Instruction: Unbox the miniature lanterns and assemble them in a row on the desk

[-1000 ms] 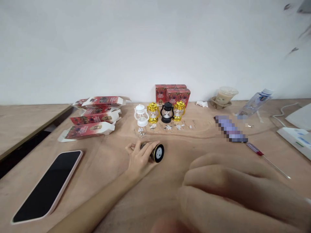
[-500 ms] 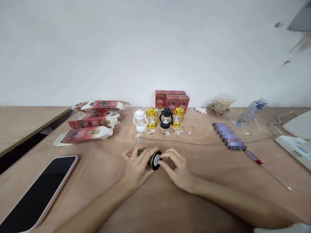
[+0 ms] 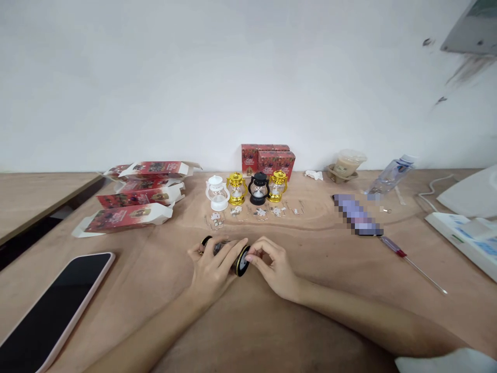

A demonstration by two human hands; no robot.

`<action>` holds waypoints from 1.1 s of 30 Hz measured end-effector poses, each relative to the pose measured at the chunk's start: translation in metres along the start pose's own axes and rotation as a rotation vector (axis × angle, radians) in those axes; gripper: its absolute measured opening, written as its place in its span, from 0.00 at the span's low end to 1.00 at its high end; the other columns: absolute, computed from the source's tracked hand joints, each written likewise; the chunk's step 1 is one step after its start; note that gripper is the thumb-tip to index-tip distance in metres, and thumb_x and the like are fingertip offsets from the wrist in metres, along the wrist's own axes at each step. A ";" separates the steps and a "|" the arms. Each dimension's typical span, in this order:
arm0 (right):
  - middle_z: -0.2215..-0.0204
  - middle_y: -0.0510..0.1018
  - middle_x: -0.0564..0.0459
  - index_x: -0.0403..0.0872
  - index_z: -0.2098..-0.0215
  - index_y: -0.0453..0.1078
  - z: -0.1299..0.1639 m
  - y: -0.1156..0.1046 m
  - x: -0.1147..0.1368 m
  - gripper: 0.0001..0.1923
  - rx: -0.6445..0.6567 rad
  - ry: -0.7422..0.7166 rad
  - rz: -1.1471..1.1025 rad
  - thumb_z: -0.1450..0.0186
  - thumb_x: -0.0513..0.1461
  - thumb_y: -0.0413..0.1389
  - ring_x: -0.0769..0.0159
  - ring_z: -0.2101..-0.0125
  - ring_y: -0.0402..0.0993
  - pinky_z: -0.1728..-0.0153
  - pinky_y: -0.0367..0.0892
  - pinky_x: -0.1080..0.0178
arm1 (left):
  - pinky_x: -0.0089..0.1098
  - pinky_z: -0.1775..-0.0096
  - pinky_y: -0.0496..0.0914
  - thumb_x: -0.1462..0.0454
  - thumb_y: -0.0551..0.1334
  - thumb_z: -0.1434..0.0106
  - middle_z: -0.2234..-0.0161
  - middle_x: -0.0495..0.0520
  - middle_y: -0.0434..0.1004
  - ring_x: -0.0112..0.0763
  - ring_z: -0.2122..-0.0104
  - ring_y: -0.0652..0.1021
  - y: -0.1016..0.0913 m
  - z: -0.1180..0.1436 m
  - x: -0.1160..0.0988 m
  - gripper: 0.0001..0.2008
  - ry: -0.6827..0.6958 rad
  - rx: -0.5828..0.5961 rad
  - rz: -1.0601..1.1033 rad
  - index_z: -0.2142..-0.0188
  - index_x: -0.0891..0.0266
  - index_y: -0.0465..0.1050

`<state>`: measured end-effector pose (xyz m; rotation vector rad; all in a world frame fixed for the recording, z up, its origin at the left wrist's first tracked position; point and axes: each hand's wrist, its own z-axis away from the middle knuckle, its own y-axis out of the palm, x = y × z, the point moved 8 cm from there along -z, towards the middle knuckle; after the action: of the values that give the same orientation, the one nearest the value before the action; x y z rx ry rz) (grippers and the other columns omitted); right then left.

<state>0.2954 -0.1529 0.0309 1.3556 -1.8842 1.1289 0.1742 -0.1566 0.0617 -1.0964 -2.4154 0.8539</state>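
On the worktop [image 3: 318,321], the left hand [image 3: 212,267] wraps closed around a small black lantern [image 3: 233,256] lying on its side, while the right hand [image 3: 272,264] pinches its gold-rimmed base end from three o'clock. At twelve o'clock stand four upright lanterns [image 3: 247,188]; a phone [image 3: 50,311] lies at eight o'clock.

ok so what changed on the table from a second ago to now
The right hand, a blur close to the camera a second ago, has come down to the base end of the black lantern lying on its side. The left hand still grips it. The row of small lanterns, phone and screwdriver stayed put.
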 end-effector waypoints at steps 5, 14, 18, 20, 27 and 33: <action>0.75 0.68 0.55 0.47 0.71 0.65 0.000 0.001 0.001 0.09 0.014 -0.008 0.025 0.34 0.41 0.52 0.71 0.74 0.64 0.72 0.63 0.67 | 0.38 0.68 0.50 0.64 0.53 0.33 0.64 0.52 0.82 0.37 0.64 0.73 -0.003 -0.003 -0.003 0.12 0.018 -0.004 -0.057 0.54 0.61 0.72; 0.73 0.66 0.55 0.48 0.69 0.60 -0.001 0.005 0.006 0.07 0.048 -0.084 0.153 0.32 0.37 0.47 0.70 0.72 0.64 0.69 0.63 0.66 | 0.37 0.68 0.49 0.61 0.53 0.33 0.68 0.52 0.82 0.35 0.67 0.73 -0.001 -0.002 -0.002 0.13 -0.004 -0.025 -0.078 0.54 0.62 0.72; 0.72 0.65 0.54 0.48 0.68 0.58 0.000 0.007 0.005 0.06 0.074 -0.102 0.194 0.32 0.36 0.45 0.69 0.72 0.64 0.69 0.63 0.66 | 0.37 0.68 0.50 0.59 0.53 0.33 0.68 0.52 0.82 0.35 0.67 0.73 -0.001 -0.002 -0.001 0.14 -0.013 -0.024 -0.080 0.55 0.61 0.72; 0.71 0.65 0.54 0.48 0.67 0.58 0.001 0.008 0.006 0.06 0.071 -0.113 0.200 0.32 0.37 0.44 0.69 0.71 0.64 0.68 0.63 0.66 | 0.37 0.68 0.50 0.59 0.54 0.33 0.68 0.52 0.82 0.35 0.67 0.73 -0.001 -0.003 0.000 0.14 -0.019 -0.023 -0.078 0.55 0.61 0.72; 0.70 0.68 0.53 0.48 0.67 0.59 -0.012 -0.026 -0.017 0.07 -0.130 -0.099 0.244 0.32 0.40 0.44 0.68 0.69 0.67 0.65 0.65 0.64 | 0.36 0.67 0.50 0.60 0.56 0.35 0.67 0.53 0.81 0.38 0.66 0.73 0.002 -0.002 0.012 0.12 -0.085 -0.004 -0.085 0.54 0.60 0.71; 0.69 0.72 0.48 0.47 0.68 0.63 -0.043 -0.130 -0.093 0.16 -0.426 0.216 0.554 0.33 0.48 0.42 0.61 0.67 0.69 0.64 0.65 0.58 | 0.37 0.66 0.51 0.62 0.57 0.37 0.66 0.52 0.81 0.37 0.65 0.74 0.001 -0.002 0.010 0.12 -0.070 -0.031 -0.018 0.54 0.60 0.70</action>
<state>0.4470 -0.0892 0.0171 0.4702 -2.2301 0.9826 0.1693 -0.1478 0.0628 -1.0718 -2.5002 0.8652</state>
